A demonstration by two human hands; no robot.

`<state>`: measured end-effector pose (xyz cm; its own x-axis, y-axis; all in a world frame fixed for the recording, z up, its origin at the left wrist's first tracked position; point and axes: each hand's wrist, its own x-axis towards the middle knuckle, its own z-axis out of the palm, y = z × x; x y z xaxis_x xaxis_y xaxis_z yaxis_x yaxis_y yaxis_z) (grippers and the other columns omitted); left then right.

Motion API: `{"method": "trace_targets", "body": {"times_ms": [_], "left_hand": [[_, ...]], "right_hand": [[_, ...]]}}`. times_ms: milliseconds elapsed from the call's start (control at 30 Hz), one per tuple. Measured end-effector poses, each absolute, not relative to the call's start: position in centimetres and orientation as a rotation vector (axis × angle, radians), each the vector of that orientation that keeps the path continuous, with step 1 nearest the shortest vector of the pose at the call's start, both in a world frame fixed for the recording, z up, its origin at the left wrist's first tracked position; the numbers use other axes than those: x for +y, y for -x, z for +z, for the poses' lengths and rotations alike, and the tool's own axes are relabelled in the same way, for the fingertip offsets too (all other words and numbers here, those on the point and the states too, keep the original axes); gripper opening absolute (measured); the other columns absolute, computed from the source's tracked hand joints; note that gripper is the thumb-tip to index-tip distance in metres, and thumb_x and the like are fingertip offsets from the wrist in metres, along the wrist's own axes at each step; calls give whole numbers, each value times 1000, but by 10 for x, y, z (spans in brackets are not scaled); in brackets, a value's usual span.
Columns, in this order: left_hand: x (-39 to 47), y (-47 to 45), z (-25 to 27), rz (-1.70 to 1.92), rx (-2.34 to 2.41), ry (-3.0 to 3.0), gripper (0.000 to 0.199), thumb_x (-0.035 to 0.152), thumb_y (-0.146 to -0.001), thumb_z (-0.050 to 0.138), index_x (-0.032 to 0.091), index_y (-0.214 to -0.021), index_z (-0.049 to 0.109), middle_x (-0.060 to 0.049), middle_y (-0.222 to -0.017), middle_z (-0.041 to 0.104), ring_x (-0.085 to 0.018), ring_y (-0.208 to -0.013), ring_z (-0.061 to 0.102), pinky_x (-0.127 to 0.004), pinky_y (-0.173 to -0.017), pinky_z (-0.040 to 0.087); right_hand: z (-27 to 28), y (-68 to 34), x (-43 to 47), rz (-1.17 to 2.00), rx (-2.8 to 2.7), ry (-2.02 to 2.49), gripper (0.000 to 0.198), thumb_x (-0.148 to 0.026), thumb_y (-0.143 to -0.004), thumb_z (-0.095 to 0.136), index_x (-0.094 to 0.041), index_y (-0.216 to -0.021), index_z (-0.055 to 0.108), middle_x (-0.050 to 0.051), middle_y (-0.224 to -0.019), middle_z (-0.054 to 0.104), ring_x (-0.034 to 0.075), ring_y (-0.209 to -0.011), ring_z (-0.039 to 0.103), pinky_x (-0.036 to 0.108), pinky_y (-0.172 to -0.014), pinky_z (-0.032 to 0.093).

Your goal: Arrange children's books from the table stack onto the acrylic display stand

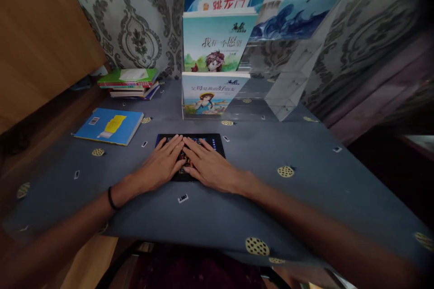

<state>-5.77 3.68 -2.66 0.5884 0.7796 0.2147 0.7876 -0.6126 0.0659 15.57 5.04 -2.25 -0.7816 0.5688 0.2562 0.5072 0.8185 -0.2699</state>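
Note:
A dark book [219, 145] with colourful print on its cover lies on the table near the middle of the view. My left hand [162, 163] rests flat on its left part, fingers stretched out. On its right part lies my right hand [210, 165], palm down with fingers extended. The fingertips of both hands meet near the book's upper middle. Much of the cover is hidden under the hands. A black band circles my left wrist.
A clear acrylic rack [288, 95] holding several picture books stands behind the dark book. To the left lies a blue book [108, 125], with a stack of books [129, 85] beyond it. The table [237, 214] wears a blue-grey pineapple-patterned cloth. A wooden panel [44, 40] borders the left.

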Motion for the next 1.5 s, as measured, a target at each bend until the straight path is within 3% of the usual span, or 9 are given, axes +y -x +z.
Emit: {"method": "trace_targets", "body": {"times_ms": [267, 433, 567, 667, 800, 1000, 1300, 1500], "left_hand": [[36, 57, -32, -469, -1368, 2767, 52, 34, -104, 35, 14, -152, 34, -17, -156, 45, -26, -147, 38, -50, -120, 32], [25, 62, -25, -458, -1298, 2701, 44, 31, -105, 36, 10, -142, 48, -19, -148, 53, -28, -141, 46, -48, -115, 40], [-17, 65, -14, -338, -1231, 2615, 35, 17, -102, 40, 11, -132, 57, -18, -135, 63, -30, -129, 57, -49, -108, 45], [-57, 61, -10, -277, -1287, 2582, 38, 12, -98, 41, 10, -132, 57, -19, -130, 66, -30, -120, 61, -49, -101, 48], [-92, 52, -14, -276, -1429, 2508, 37, 15, -98, 40, 9, -131, 56, -21, -135, 63, -33, -128, 56, -51, -103, 45], [-104, 47, -22, -308, -1583, 2540, 31, 16, -93, 51, 15, -123, 59, -15, -130, 65, -34, -127, 55, -54, -113, 37], [-101, 48, -28, -394, -1622, 2546, 29, 16, -95, 53, 16, -124, 59, -14, -125, 66, -33, -127, 54, -52, -111, 37], [-91, 54, -14, -437, -1652, 2543, 27, 13, -97, 43, 18, -117, 59, -12, -122, 65, -30, -118, 56, -49, -101, 42]], "right_hand": [[-28, -155, 49, 222, -2664, 857, 56, -40, -102, 43, -12, -150, 42, 19, -160, 37, 31, -151, 28, 56, -122, 28], [-24, -158, 48, 205, -2677, 883, 46, -35, -101, 48, -15, -142, 52, 19, -153, 48, 31, -148, 36, 58, -119, 32], [-19, -163, 49, 322, -2637, 783, 40, -29, -102, 46, -23, -140, 55, 13, -146, 57, 28, -143, 44, 60, -118, 34], [-10, -160, 44, 479, -2597, 665, 43, -25, -103, 42, -28, -145, 51, 8, -140, 63, 26, -142, 46, 58, -118, 36], [3, -142, 30, 661, -2644, 458, 50, -28, -105, 39, -36, -154, 38, 0, -145, 60, 20, -144, 43, 51, -121, 35], [9, -114, 23, 727, -2775, 266, 51, -35, -106, 36, -28, -157, 32, 2, -151, 54, 17, -149, 34, 45, -127, 26], [0, -106, 32, 777, -2765, 295, 51, -43, -106, 38, -28, -154, 38, 4, -143, 61, 19, -140, 48, 48, -125, 29], [3, -106, 34, 826, -2700, 372, 49, -44, -106, 36, -27, -151, 44, 4, -141, 63, 20, -138, 51, 48, -125, 30]]}}
